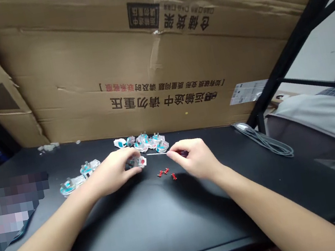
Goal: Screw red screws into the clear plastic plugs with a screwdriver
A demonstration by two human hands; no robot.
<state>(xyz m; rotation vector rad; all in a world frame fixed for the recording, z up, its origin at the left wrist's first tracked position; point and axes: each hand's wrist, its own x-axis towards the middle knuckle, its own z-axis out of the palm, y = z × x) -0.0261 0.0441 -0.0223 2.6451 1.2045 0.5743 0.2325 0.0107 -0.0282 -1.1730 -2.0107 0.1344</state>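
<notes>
My left hand grips a clear plastic plug with a red part at its right end; the fingers cover much of it. Pinched in my right hand is a screwdriver, its thin metal shaft pointing left towards the plug, apart from my left fingers. Most of the handle is hidden by the hand. On the table between the hands lie 3 small red parts with metal ends. Beyond them sits a cluster of clear and blue plugs, some with metal pins upward.
More clear and blue plugs lie left of my left forearm. Small clear pieces are at the back left. A coiled grey cable rests at the right. A cardboard sheet stands behind the black table, between black metal posts.
</notes>
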